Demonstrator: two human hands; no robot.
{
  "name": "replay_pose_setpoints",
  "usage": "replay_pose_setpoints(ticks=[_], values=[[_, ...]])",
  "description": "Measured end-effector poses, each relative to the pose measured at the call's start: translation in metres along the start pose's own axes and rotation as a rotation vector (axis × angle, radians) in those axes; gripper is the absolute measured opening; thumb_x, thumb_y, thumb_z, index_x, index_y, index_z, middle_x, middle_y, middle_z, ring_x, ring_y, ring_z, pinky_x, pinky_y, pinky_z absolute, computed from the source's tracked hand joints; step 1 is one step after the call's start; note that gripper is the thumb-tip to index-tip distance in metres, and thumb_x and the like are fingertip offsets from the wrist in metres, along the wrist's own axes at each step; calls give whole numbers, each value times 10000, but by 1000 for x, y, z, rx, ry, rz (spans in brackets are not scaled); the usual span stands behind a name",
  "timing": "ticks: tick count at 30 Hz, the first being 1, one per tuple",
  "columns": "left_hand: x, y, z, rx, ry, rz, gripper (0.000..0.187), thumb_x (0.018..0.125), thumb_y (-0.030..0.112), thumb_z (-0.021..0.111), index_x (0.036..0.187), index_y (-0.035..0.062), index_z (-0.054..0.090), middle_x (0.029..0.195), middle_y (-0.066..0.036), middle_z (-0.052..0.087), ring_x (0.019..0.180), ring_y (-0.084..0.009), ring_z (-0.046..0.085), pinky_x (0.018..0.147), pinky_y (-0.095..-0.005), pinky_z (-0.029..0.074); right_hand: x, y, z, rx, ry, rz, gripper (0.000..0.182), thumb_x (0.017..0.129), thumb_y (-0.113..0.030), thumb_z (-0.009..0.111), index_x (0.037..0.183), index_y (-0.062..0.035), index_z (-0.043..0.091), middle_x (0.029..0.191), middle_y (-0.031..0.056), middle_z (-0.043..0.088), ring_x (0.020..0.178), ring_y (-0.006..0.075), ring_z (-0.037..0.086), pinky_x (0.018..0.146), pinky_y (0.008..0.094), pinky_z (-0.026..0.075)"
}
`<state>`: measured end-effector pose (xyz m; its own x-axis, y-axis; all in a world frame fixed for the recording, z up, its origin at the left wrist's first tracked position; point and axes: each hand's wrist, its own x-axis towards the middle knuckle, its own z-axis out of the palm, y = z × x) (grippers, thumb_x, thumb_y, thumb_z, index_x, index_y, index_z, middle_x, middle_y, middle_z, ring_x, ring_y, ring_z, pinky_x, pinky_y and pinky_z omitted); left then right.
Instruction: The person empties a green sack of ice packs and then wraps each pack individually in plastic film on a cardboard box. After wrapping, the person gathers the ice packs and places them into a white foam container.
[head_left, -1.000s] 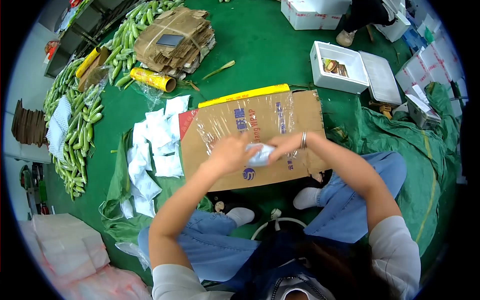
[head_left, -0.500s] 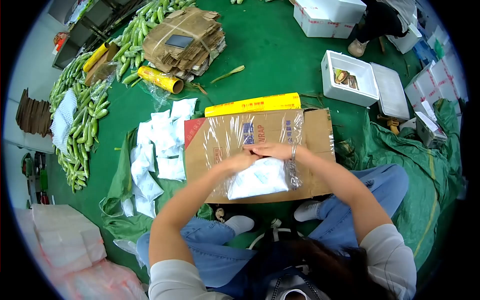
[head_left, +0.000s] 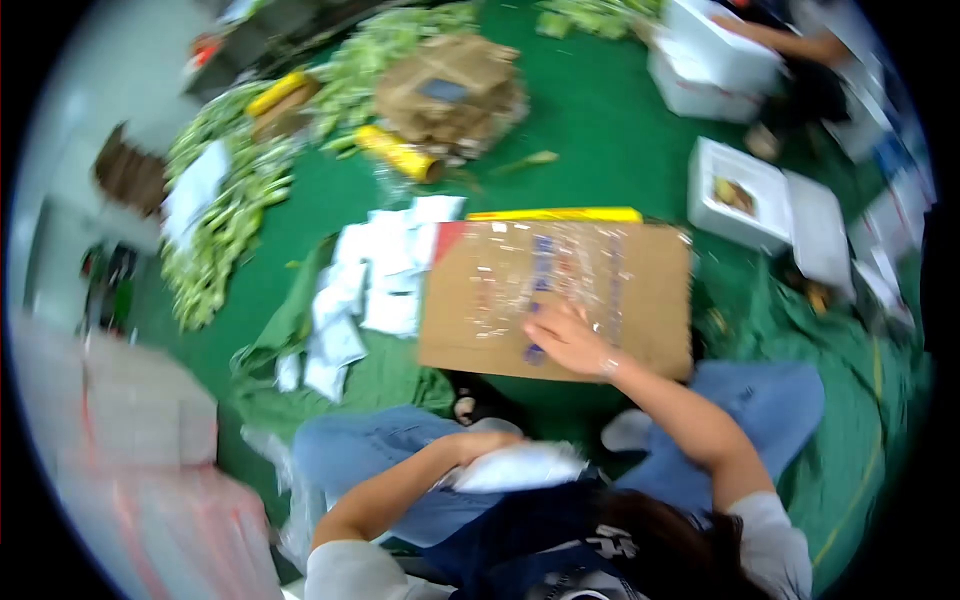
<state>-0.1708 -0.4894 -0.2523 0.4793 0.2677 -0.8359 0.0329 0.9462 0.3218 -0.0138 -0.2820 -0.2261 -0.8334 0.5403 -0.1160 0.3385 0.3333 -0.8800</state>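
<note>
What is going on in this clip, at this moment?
A person sits on the green floor with a flat brown cardboard sheet covered in clear cling film in front of them. Their right hand rests flat on the film, while the left hand holds a white wrapped pack down by their lap. A pile of similar white packs lies left of the cardboard, and a yellow film roll sits along its far edge. The picture is blurred.

brown cardboard sheet with blue print, yellow roll, white packets, green floor
</note>
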Motion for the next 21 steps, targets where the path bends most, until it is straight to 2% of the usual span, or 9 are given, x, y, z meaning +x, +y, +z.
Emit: replay_pose_setpoints(ticks=[2, 3, 5, 8, 10, 12, 15, 18, 21], values=[[-21, 26, 6, -513, 41, 143, 386, 937, 352, 496, 1108, 19, 588, 871, -145, 639, 655, -236, 614, 543, -350, 517, -10, -53, -6, 553, -252, -15, 475, 1012, -381, 332, 1080, -49, 665, 1001, 78, 671, 1006, 204, 581, 916, 338, 421], [-7, 17, -16, -701, -381, 330, 406, 940, 372, 470, 1056, -9, 550, 800, -170, 605, 579, -271, 590, 441, -372, 475, -14, -71, -3, 867, -392, -80, 487, 1007, -384, 342, 1079, -17, 653, 971, 86, 671, 930, 174, 594, 850, 313, 446], [3, 35, -6, -823, -299, 600, 452, 941, 425, 460, 1036, -12, 529, 779, -168, 593, 506, -275, 563, 400, -350, 444, -9, -79, 20, 565, 222, -230, 413, 968, -333, 397, 878, 0, 625, 825, 124, 654, 756, 182, 623, 708, 303, 488], [-68, 63, 58, -501, 516, 926, 588, 960, 547, 380, 1142, 3, 511, 907, -162, 614, 695, -255, 632, 607, -346, 525, 18, -72, 25, 844, 323, -250, 334, 945, -286, 436, 839, -10, 591, 751, 114, 626, 651, 186, 595, 626, 304, 483], [-51, 53, 48, -152, 1207, 1355, 484, 988, 446, 398, 1200, 12, 439, 969, -172, 591, 855, -279, 622, 764, -386, 497, 31, -60, 31, 967, 482, 196, 325, 940, -274, 431, 879, 10, 575, 742, 113, 617, 669, 204, 584, 644, 331, 476], [-60, 46, 75, 32, 1442, 1366, 485, 971, 406, 452, 1228, -1, 389, 1115, -242, 551, 1023, -330, 587, 883, -408, 442, 42, -45, 56, 700, 513, 135, 316, 915, -272, 481, 936, 29, 577, 875, 163, 617, 801, 246, 594, 736, 342, 471], [-66, 31, 52, -440, 1640, 1120, 456, 954, 389, 489, 1147, -23, 453, 948, -249, 625, 921, -372, 629, 793, -419, 467, 17, -121, 75, 184, 513, -160, 369, 841, -252, 590, 1064, 41, 568, 1168, 234, 524, 1098, 325, 505, 931, 367, 397], [-42, 8, -11, -607, 1655, 1245, 454, 967, 411, 457, 1035, -29, 546, 913, -186, 654, 808, -305, 644, 723, -380, 485, -29, -189, 81, -284, 378, -431, 528, 751, -208, 676, 1199, 31, 530, 1390, 274, 353, 1305, 404, 338, 1064, 419, 294], [-74, 5, -11, -968, 770, 1090, 413, 974, 403, 424, 1091, 53, 610, 874, -95, 665, 749, -209, 633, 694, -317, 497, -53, -212, 74, -628, 180, -592, 602, 712, -184, 695, 1244, 30, 512, 1459, 272, 278, 1359, 444, 241, 1092, 500, 239]])
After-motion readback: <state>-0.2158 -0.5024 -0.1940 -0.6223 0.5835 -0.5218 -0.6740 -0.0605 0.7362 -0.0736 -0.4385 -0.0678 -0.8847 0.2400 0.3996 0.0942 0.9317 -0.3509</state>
